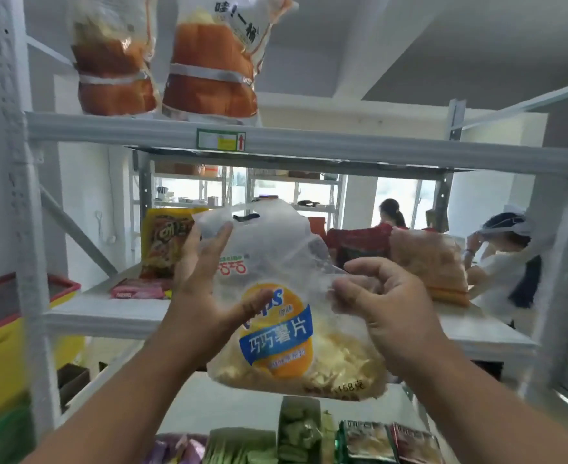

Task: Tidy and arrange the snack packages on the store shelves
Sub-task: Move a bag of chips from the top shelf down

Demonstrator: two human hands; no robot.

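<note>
Nearest, along the bottom edge: green, purple and dark snack packets (312,437) standing in a row on the lowest visible shelf.

Just above them, held up in the air in front of the middle shelf (108,316): a clear bag of potato chips (292,333) with an orange-and-blue label, upright and slightly tilted, chips settled in its lower half. Left hand (205,289) spread against the bag's left side, fingers fairly straight and reaching up toward the top corner, thumb pressed across the label. Right hand (386,303) on the bag's right edge, fingers curled in and pinching the clear film.

Behind the bag, on the middle shelf: a yellow-and-red snack bag (165,242) upright at the left, a flat pink packet (138,291) lying in front of it, a dark red bag (359,246) and a pale orange bag (433,259) at the right.

Higher, on the top shelf (343,145): two clear bags of brown bread (162,58) upright side by side, a price tag (220,139) on the shelf edge below them.

Farthest, beyond the shelving: two people (497,249) at the right, more racks and bright windows.
</note>
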